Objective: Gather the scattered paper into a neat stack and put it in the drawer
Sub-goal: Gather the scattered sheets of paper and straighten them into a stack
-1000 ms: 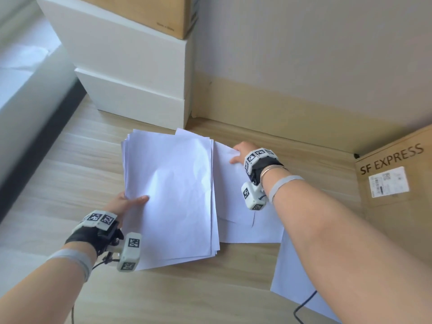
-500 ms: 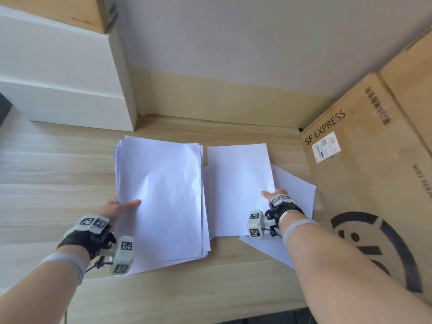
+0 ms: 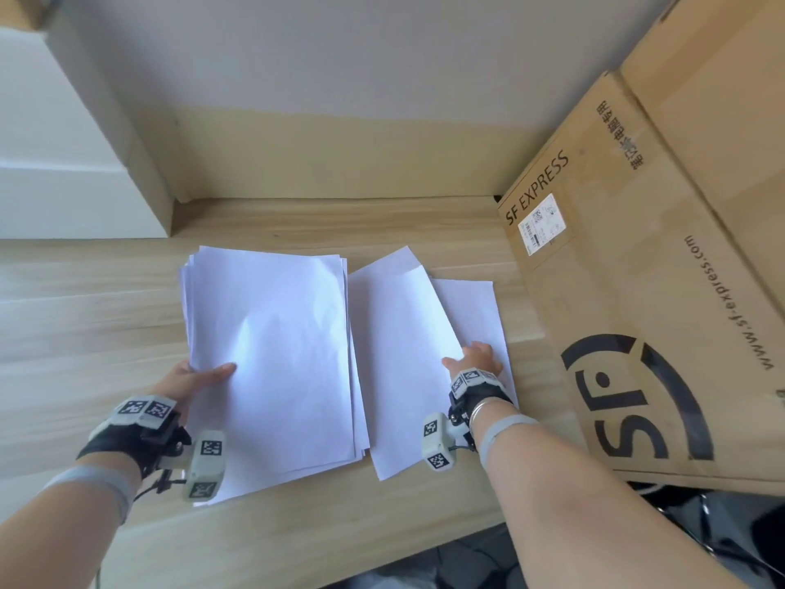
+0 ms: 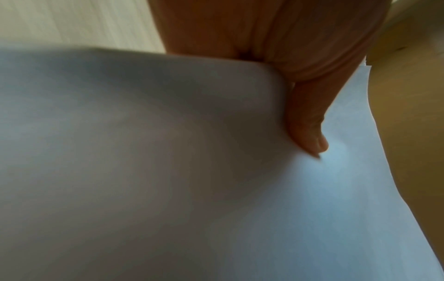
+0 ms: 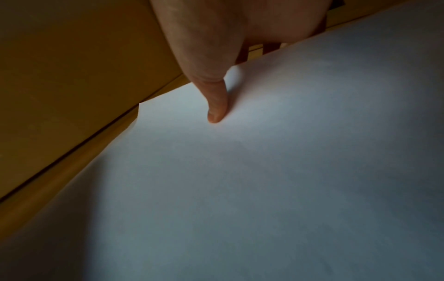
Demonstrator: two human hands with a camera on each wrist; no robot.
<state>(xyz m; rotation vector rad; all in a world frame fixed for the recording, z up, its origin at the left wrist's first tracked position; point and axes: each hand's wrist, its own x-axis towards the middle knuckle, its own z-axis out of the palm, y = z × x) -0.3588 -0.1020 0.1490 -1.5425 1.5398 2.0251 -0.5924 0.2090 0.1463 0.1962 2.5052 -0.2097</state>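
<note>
A thick stack of white paper [image 3: 272,354] lies on the wooden table [image 3: 85,316]. My left hand [image 3: 204,374] grips its left edge, thumb [image 4: 310,133] on top of the stack [image 4: 168,171] and the fingers hidden beneath. To the right lies a loose sheet [image 3: 403,354], tilted over another sheet [image 3: 471,308]. My right hand [image 3: 469,359] pinches the loose sheet at its right edge, thumb [image 5: 216,106] pressed on the paper [image 5: 264,180] and the fingers under it. No drawer shows plainly in any view.
A large SF Express cardboard box [image 3: 637,291] stands against the table's right side, close to my right hand. A white block-shaped unit [image 3: 63,172] sits at the back left by the wall. The table's front edge runs below my arms, dark floor beyond.
My right hand came back from the far edge of the loose sheets to their near right edge and took hold; the top sheet now lies tilted. My left hand kept its hold on the stack.
</note>
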